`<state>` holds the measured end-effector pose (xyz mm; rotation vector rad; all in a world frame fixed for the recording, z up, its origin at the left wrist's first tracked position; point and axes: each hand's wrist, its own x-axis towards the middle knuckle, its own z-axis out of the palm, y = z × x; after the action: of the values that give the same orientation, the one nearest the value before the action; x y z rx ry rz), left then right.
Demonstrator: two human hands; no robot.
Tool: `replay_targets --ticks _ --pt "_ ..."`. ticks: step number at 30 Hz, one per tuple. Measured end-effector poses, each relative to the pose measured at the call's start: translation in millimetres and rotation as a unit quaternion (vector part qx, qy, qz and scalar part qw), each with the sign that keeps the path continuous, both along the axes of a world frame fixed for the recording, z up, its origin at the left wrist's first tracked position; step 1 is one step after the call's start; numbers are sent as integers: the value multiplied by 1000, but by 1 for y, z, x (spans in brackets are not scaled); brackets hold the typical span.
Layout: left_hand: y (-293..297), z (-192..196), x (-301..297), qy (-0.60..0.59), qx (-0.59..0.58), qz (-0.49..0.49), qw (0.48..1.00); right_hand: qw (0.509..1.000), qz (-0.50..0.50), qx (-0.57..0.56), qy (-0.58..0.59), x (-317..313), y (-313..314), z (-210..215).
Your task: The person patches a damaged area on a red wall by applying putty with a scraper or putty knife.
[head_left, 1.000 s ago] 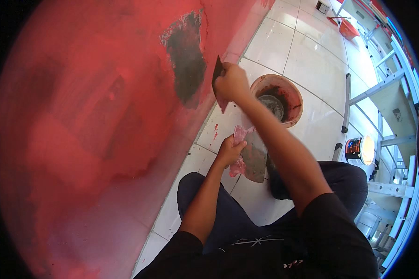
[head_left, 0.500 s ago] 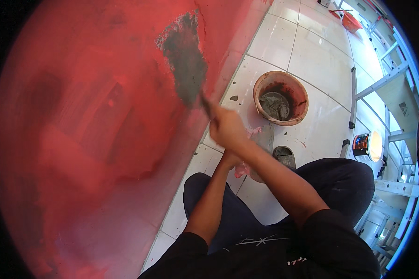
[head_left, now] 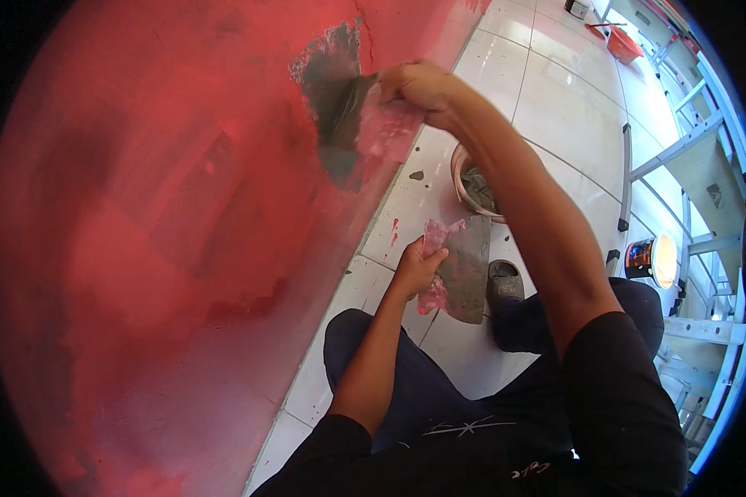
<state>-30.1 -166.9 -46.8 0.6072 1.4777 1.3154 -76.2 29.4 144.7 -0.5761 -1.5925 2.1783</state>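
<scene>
My left hand [head_left: 417,269] grips the ragged pink handle edge of a wide, grey-smeared scraper [head_left: 468,269], held low over the floor. Up at the red wall [head_left: 182,166], my right hand [head_left: 420,86] is closed around a second wide scraper with a pink-smeared back part [head_left: 389,131]. Its dark blade appears to lie against the grey filler patch [head_left: 330,62]; the exact line of contact is blurred. A crack runs down the wall beside the patch's top. Behind my right forearm, a bucket [head_left: 472,186] of grey filler is partly hidden.
Grey blobs and red drips mark the white floor tiles [head_left: 555,99]. My sandalled foot [head_left: 504,280] is close to the left-hand scraper. An open paint tub [head_left: 652,261] stands at the right, by white metal frames [head_left: 680,149]. A red basin [head_left: 623,44] lies farther off.
My right hand has moved up along the wall with its scraper, from the patch's lower end to its middle, turning the tool broadside. The left-hand scraper is now uncovered.
</scene>
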Motion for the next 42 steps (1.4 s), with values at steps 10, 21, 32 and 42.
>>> replay_targets --ticks 10,21,32,42 --pt "-17 -23 12 45 -29 3 999 950 -60 196 -238 17 -41 -118" --pt "3 -21 6 47 -30 -9 998 998 16 50 -16 35 -1 -59" --pt "7 -40 20 106 -4 -20 994 981 -62 27 -183 -4 -33 -119" --pt "-5 -32 -9 -117 55 119 984 996 82 -34 -14 55 10 3"
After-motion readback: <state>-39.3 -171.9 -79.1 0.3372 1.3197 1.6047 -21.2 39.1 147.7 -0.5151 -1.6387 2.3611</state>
